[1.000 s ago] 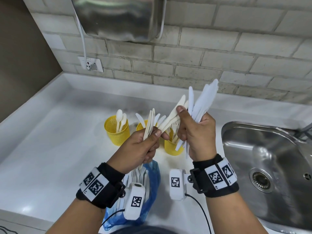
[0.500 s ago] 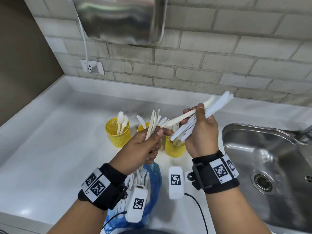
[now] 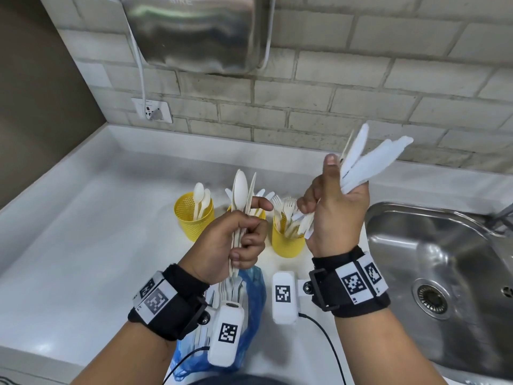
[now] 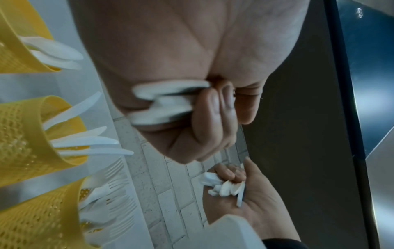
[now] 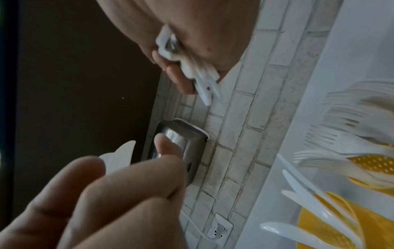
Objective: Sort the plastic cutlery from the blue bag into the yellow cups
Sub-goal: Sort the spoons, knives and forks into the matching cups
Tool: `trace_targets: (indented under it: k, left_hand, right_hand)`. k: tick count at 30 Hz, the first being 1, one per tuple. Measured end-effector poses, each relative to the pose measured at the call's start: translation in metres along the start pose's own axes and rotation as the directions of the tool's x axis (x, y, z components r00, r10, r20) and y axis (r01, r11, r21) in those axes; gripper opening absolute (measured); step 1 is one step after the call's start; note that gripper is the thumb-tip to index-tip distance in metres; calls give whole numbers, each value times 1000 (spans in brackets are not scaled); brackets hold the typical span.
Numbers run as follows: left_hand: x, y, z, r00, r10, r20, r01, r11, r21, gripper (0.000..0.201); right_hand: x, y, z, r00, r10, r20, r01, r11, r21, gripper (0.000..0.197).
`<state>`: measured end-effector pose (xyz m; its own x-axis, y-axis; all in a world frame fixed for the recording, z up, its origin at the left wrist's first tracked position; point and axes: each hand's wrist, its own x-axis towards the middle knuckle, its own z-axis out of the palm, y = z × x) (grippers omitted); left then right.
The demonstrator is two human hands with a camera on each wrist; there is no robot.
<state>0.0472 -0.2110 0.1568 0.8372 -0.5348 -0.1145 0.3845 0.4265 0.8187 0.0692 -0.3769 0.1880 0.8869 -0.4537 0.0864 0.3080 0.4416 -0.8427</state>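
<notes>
My left hand (image 3: 244,234) grips a few cream spoons (image 3: 240,190) upright by their handles, above the middle yellow cup (image 3: 259,215), which it largely hides. To the right, my right hand (image 3: 330,207) grips a fan of white knives (image 3: 369,162) pointing up and right, with their handle ends (image 5: 187,64) sticking out below the fist. The left cup (image 3: 194,215) holds spoons and the right cup (image 3: 287,240) holds forks. Under my left wrist lies the blue bag (image 3: 254,298) with more cutlery in it. The left wrist view shows the spoon handle ends (image 4: 166,101) in my curled fingers.
A steel sink (image 3: 416,245) is sunk into the white counter (image 3: 83,245) at the right. A metal hand dryer (image 3: 200,31) hangs on the brick wall above the cups, its cord running to a socket (image 3: 152,109).
My hands have drawn apart. The right hand swung its knives up and to the right, away from the left hand, which now holds its spoons upright.
</notes>
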Motion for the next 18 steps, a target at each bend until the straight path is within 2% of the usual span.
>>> trace_targets:
  k: [2, 4, 6, 9, 11, 13, 15, 18]
  left_hand:
    - [0, 0, -1, 1000, -8, 18, 8, 1000, -12, 30]
    - [-1, 0, 0, 999, -17, 34, 18, 1000, -11, 26]
    - [0, 1, -1, 997, -40, 67, 37, 998, 41, 12]
    - [1, 1, -2, 993, -87, 82, 77, 990, 116, 26]
    - [0, 1, -3, 992, -86, 94, 76, 991, 108, 27]
    - [-2, 1, -3, 993, -74, 87, 66, 994, 90, 26]
    - [-2, 2, -3, 998, -44, 39, 41, 997, 57, 14]
    - [-2, 4, -2, 998, -30, -54, 35, 995, 89, 16]
  right_hand:
    - [-5, 0, 3, 996, 2, 85, 3, 998, -58, 22]
    - [-10, -2, 4, 972, 33, 231, -2, 991, -132, 16]
    - [-15, -3, 5, 924, 77, 374, 18, 970, -242, 9]
    - [-16, -2, 3, 846, 137, 514, 72, 927, -367, 11]
    - [-15, -3, 2, 835, 162, 526, 62, 922, -382, 13]
    - [-14, -6, 2, 852, 181, 492, 8, 934, -357, 21]
    - [-13, -8, 3, 875, 199, 442, -63, 951, -302, 27]
    - [-12, -6, 1, 884, 242, 400, -142, 954, -264, 25]
